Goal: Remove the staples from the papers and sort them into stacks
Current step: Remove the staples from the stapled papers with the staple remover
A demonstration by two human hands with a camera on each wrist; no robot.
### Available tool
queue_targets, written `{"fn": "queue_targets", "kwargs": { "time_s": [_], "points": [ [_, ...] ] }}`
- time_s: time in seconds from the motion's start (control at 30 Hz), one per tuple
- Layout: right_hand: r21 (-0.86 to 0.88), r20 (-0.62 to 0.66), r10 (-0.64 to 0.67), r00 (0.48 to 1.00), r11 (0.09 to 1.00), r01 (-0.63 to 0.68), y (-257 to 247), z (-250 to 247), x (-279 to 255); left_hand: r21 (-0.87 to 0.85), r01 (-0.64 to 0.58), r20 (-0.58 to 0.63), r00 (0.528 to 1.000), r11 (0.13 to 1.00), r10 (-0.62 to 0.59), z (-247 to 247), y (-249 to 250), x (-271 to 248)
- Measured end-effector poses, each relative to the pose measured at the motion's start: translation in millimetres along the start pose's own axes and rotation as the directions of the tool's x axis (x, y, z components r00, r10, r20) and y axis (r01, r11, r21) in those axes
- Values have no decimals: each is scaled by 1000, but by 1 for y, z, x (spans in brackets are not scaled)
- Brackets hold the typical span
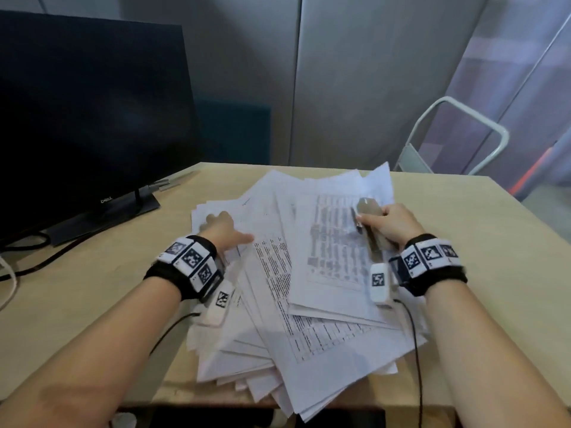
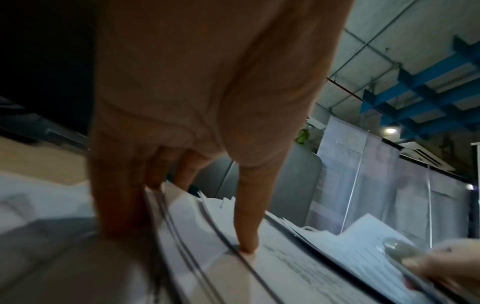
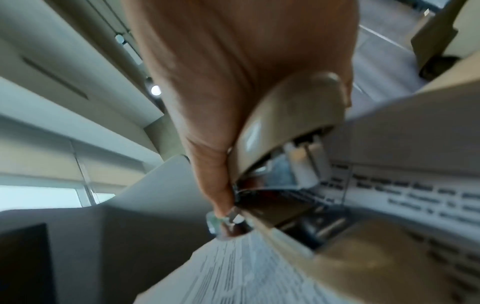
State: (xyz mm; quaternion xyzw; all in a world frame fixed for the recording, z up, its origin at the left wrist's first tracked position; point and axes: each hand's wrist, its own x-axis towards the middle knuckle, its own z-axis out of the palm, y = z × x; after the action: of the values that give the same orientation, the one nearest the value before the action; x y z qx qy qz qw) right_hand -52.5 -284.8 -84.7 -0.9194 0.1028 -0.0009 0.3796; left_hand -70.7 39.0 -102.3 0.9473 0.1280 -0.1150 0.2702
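A loose pile of printed papers [image 1: 278, 304] is spread over the middle of the beige table [image 1: 482, 230]. My left hand [image 1: 224, 230] lies on the pile's left side with fingers straight. In the left wrist view its thumb [image 2: 246, 230] presses on an upper sheet [image 2: 298, 267], and the fingers [image 2: 116, 195] reach down beside the sheet edges. My right hand [image 1: 389, 223] grips a beige stapler [image 1: 367, 208] over a sheet printed with a table [image 1: 333, 251]. The right wrist view shows the stapler [image 3: 285, 115] with its jaws apart above printed paper [image 3: 405, 193].
A dark monitor [image 1: 86, 118] on a flat stand [image 1: 123, 208] fills the table's left back, with cables [image 1: 31, 261] trailing at the left edge. A white metal frame [image 1: 482, 134] stands behind the table's right corner. Papers overhang the table's front edge.
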Motion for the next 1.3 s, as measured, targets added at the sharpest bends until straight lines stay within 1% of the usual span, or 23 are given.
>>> {"fn": "queue_targets", "kwargs": {
  "time_s": [0.03,0.07,0.1,0.17,0.23,0.3,0.33,0.37,0.4,0.43,0.47,0.5,0.53,0.57,0.6,0.63,0.7,0.77,0.8,0.87,0.93,1.17,1.3],
  "points": [
    [-93,-20,30,999,995,-32,8,-8,8,106,-27,25,999,994,25,-6,-5,-2],
    [-183,-48,59,997,981,-67,17,-14,16,117,-45,46,998,992,40,-9,-10,-4],
    [-256,-89,90,992,960,-110,26,-18,24,74,-52,40,998,996,49,-10,-15,-2],
    [-351,-173,139,975,917,-193,40,-22,34,-86,-106,-36,994,991,103,-13,-21,-2],
    [-390,-192,175,966,889,-239,47,-24,38,-270,-215,-166,971,939,175,-14,-21,0],
    [-435,-224,240,944,842,-318,52,-27,39,-389,-267,-260,950,882,173,-13,-17,5],
    [-480,-251,276,928,797,-367,52,-29,39,-479,-269,-281,949,836,144,-11,-15,7],
    [-535,-282,300,911,739,-410,51,-30,37,-620,-237,-241,965,748,106,-9,-12,9],
    [-578,-310,299,903,695,-428,49,-31,37,-782,-156,-126,988,604,93,-7,-8,11],
    [-602,-332,263,906,680,-418,44,-32,34,-892,-12,40,994,451,105,-4,-4,12],
    [-608,-346,192,918,700,-375,38,-31,30,-927,142,195,973,346,122,-1,0,10],
    [-593,-333,90,939,754,-283,31,-29,27,-916,254,306,943,311,131,2,4,9],
    [-537,-288,2,958,827,-164,19,-25,20,-895,314,372,917,316,144,6,8,9],
    [-433,-206,-66,976,901,-31,5,-19,11,-878,329,400,903,347,155,10,11,11],
    [-332,-101,-121,988,940,81,-9,-9,3,-862,321,408,899,392,160,14,16,11],
    [-254,12,-159,987,954,157,-21,2,-2,-850,296,387,912,437,134,18,20,13],
    [-147,198,-172,965,968,202,-43,28,-8,-821,220,305,949,527,78,23,26,14],
    [-126,306,-149,940,973,195,-58,54,-9,-801,193,255,967,566,31,26,27,15],
    [-177,318,-148,936,961,212,-64,65,-8,-807,194,253,967,558,30,28,27,14],
    [-353,295,-180,938,892,282,-74,81,-5,-819,207,266,964,536,34,31,24,14],
    [-424,279,-203,939,851,310,-81,92,1,-807,199,269,962,556,47,32,23,15],
    [-377,298,-272,915,847,374,-96,111,20,-643,134,227,974,754,20,40,13,45],
    [-359,316,-279,907,850,386,-98,115,26,-563,149,246,969,813,-7,25,24,24]
  ]
}}
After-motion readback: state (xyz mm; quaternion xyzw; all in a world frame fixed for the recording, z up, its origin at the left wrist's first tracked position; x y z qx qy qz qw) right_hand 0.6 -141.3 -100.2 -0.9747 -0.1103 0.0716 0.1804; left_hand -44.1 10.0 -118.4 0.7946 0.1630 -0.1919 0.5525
